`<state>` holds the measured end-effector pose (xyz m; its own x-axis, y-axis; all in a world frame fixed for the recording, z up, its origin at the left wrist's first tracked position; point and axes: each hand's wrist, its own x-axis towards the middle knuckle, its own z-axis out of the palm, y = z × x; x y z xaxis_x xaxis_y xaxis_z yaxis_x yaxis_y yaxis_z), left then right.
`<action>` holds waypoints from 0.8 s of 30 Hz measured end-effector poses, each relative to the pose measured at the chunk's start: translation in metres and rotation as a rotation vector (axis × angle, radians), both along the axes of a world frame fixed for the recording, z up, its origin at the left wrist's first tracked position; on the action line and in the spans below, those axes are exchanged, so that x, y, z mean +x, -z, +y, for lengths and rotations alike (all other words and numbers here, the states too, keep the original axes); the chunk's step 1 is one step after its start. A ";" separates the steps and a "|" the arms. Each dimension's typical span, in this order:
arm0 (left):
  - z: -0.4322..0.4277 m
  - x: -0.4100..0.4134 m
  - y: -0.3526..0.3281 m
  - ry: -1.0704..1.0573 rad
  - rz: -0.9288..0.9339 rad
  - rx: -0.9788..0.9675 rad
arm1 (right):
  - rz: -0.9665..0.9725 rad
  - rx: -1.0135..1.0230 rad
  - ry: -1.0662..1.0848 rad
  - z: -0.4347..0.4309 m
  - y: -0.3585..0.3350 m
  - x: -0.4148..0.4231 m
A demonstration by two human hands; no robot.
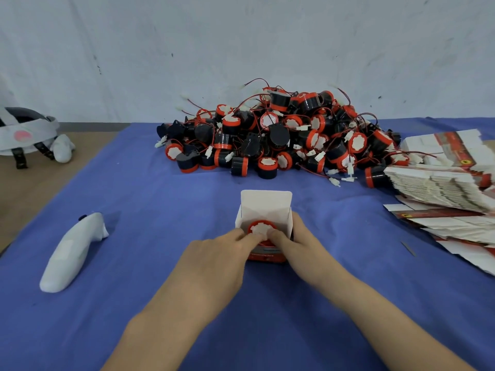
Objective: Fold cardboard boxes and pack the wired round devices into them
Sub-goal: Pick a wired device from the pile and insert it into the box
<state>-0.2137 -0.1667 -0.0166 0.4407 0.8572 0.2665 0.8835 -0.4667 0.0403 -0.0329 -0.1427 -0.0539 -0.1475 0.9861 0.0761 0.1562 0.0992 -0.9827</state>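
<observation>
Blue table [160, 196] with device pile [281, 135]

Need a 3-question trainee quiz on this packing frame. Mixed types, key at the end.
1. Fill in: the left hand touches the ___ sitting in the open box.
2. The stack of flat boxes lies on which side of the device pile? A left, B right, C in front.
3. True or false: the box's top flap is folded shut.
Key: 1 round device; 2 B; 3 false.
</observation>
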 end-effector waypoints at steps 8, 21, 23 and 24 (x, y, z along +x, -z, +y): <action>0.002 -0.035 -0.018 -0.087 -0.623 -0.269 | -0.022 -0.011 0.005 -0.003 -0.003 -0.001; -0.001 0.015 -0.019 0.188 -1.326 -0.494 | -0.035 0.078 0.032 -0.009 -0.004 -0.004; 0.001 0.019 -0.018 0.201 -1.166 -0.356 | -0.036 0.077 0.030 -0.009 -0.002 -0.004; 0.003 0.020 -0.017 0.171 -1.044 -0.271 | -0.028 0.069 0.027 -0.008 -0.002 -0.003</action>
